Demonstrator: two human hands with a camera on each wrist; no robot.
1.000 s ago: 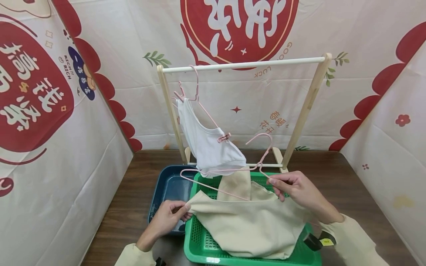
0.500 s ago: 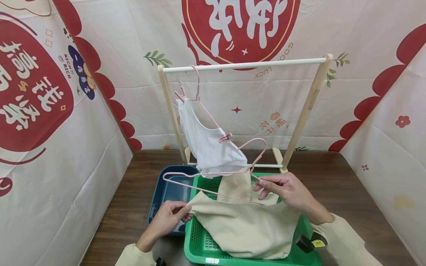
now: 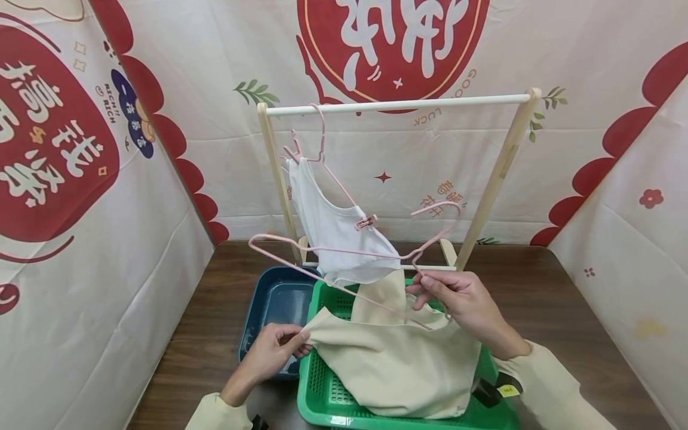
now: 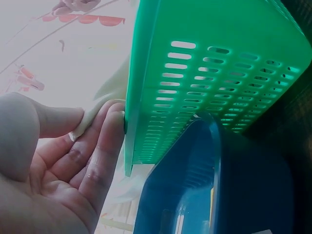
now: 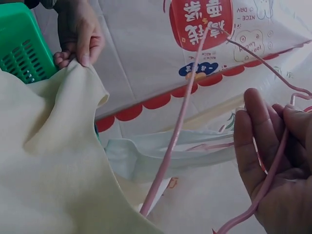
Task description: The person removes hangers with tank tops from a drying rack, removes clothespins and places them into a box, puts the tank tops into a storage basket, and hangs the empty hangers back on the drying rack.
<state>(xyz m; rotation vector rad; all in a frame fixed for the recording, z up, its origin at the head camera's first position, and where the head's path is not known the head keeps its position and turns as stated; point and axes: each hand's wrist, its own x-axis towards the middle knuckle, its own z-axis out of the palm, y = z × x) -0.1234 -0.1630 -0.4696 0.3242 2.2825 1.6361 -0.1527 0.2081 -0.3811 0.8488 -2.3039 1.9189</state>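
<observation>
A beige garment (image 3: 403, 370) lies over the green basket (image 3: 306, 394), its open edge facing away from me. My left hand (image 3: 271, 352) pinches the garment's left corner between thumb and fingers; the left wrist view shows this pinch close up. With my right hand (image 3: 467, 307) I hold a pink wire hanger (image 5: 180, 117) by its shoulder near the neck. The hanger's hook points up, and one long end sticks out to the left, above the garment. Its lower bar runs down to the garment's opening; how far it reaches inside is hidden.
Behind stands a rack with a white rail (image 3: 430, 104) and wooden legs. A white garment (image 3: 344, 239) hangs there on another pink hanger, with a pink clip (image 3: 365, 223). A blue tray (image 3: 279, 298) sits left of the basket on the brown table (image 3: 559, 310).
My right hand has shifted left over the last second. The hanger's left end has swung left and upward, and its hook has dipped, then risen. The left hand stays on the garment's corner.
</observation>
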